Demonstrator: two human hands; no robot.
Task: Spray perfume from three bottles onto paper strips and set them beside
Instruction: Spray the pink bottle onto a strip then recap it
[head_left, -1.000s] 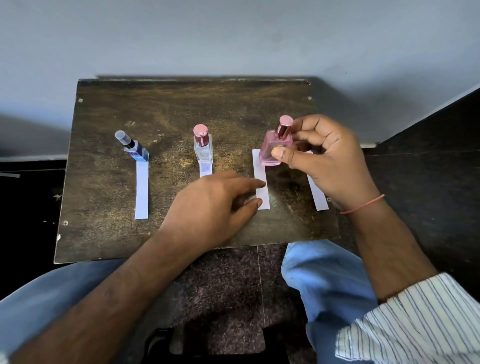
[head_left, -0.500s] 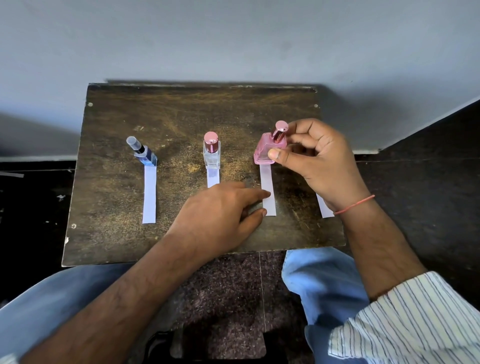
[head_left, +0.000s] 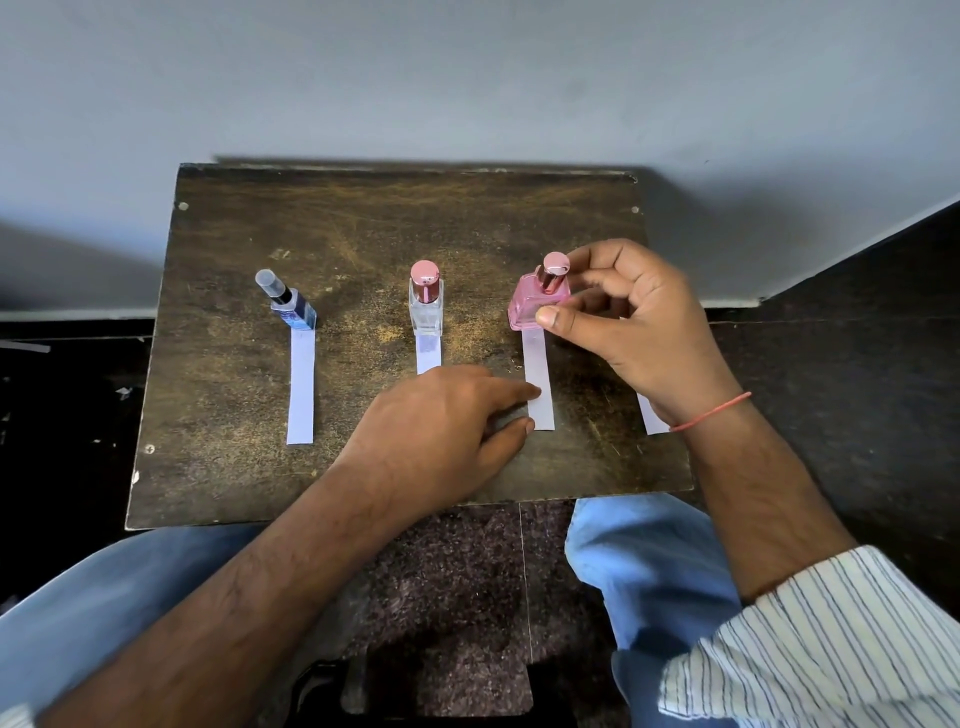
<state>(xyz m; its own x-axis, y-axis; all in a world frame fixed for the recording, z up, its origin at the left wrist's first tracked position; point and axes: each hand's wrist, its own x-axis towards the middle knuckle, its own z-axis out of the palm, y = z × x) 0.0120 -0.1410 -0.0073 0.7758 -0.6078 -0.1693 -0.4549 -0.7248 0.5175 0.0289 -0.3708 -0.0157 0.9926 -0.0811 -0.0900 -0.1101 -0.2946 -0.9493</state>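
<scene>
Three perfume bottles stand in a row on a small dark wooden table (head_left: 363, 218). A blue bottle (head_left: 294, 307) with a clear cap is at the left, a clear bottle (head_left: 426, 306) with a pink cap in the middle, a pink bottle (head_left: 530, 304) at the right. A white paper strip lies in front of each: left strip (head_left: 301, 387), middle strip (head_left: 429, 353), right strip (head_left: 538, 374). My right hand (head_left: 639, 332) grips the pink bottle with thumb and fingers at the top of the right strip. My left hand (head_left: 447, 421) touches the right strip's near end with thumb and forefinger.
A further paper strip (head_left: 652, 418) lies at the table's right side, mostly hidden under my right wrist. A grey wall rises behind the table. My knees in blue trousers sit below the front edge, over a dark speckled floor.
My right hand has brought the pink bottle from a tilt to nearly upright at the top of the right strip. The left hand has stayed at the strip's near end.
</scene>
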